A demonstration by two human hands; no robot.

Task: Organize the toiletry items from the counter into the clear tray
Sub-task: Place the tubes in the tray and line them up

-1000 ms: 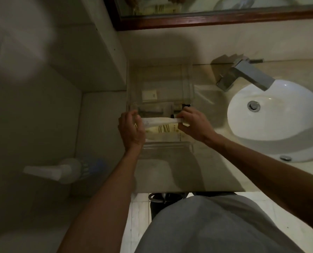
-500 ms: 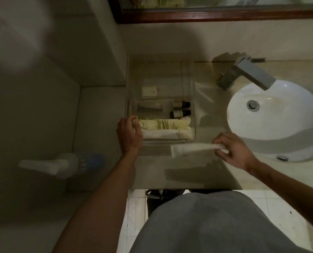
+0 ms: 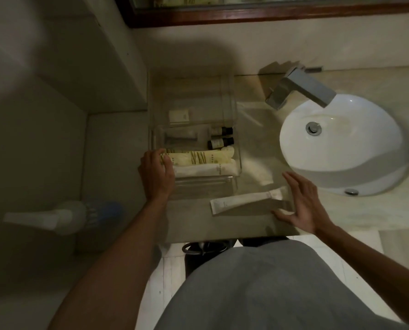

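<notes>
A clear tray (image 3: 238, 148) stands on the counter left of the sink. Inside lie a yellow patterned tube (image 3: 198, 157), a white tube (image 3: 205, 170), two small dark bottles (image 3: 220, 136), another white tube (image 3: 179, 136) and a small white packet (image 3: 179, 115). My left hand (image 3: 157, 175) rests on the tray's near-left corner, fingers touching the yellow tube's end. A white tube (image 3: 244, 202) lies loose on the counter in front of the tray. My right hand (image 3: 298, 203) hovers open just right of it, fingers spread, holding nothing.
A white round sink (image 3: 341, 144) with a square metal faucet (image 3: 301, 90) fills the right side. A wood-framed mirror (image 3: 270, 15) hangs behind. The counter's front edge (image 3: 222, 236) runs just below my hands. On the floor at left stands a white and blue bottle (image 3: 79, 215).
My right hand carried a white tube from over the tray to the counter in front of it and let go; the hand is now open. My left hand stayed at the tray's corner.
</notes>
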